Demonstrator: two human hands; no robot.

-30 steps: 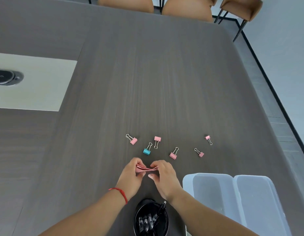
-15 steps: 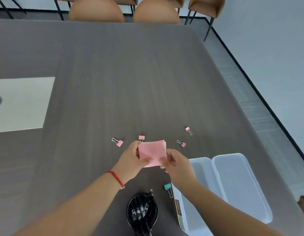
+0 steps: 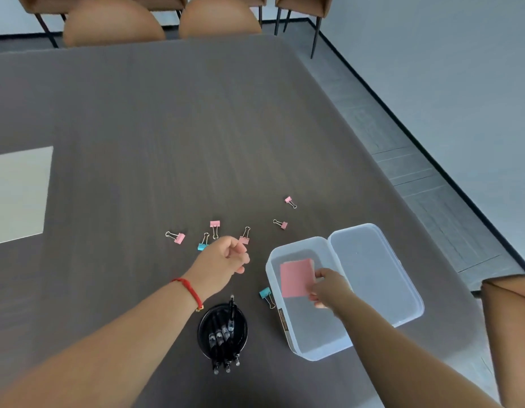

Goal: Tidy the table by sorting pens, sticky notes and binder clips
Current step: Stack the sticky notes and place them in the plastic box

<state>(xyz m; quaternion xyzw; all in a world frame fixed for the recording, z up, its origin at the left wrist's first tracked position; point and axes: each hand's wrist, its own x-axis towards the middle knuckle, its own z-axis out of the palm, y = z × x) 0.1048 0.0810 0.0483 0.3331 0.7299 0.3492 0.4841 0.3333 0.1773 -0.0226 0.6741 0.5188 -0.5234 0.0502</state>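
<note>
My right hand (image 3: 329, 285) grips a pink stack of sticky notes (image 3: 295, 277) inside the left compartment of a clear plastic box (image 3: 296, 346). My left hand (image 3: 223, 259) hovers over the table beside it, fingers loosely curled and empty. Several binder clips lie beyond the hands: pink ones (image 3: 179, 237) (image 3: 214, 224) (image 3: 244, 239) (image 3: 282, 224) (image 3: 289, 200) and a blue one (image 3: 202, 246) partly behind my left hand. Another blue clip (image 3: 265, 294) lies against the box's left wall. A black cup (image 3: 223, 331) near me holds several pens.
The box's open lid (image 3: 373, 269) lies flat to the right. The dark table (image 3: 167, 128) has a pale inset panel (image 3: 17, 195) at the left. Brown chairs (image 3: 114, 22) stand at the far edge, another chair (image 3: 508, 313) at the right edge.
Both hands held the pink notes together before. My left hand has let go, and my right hand has carried the notes right and down into the box.
</note>
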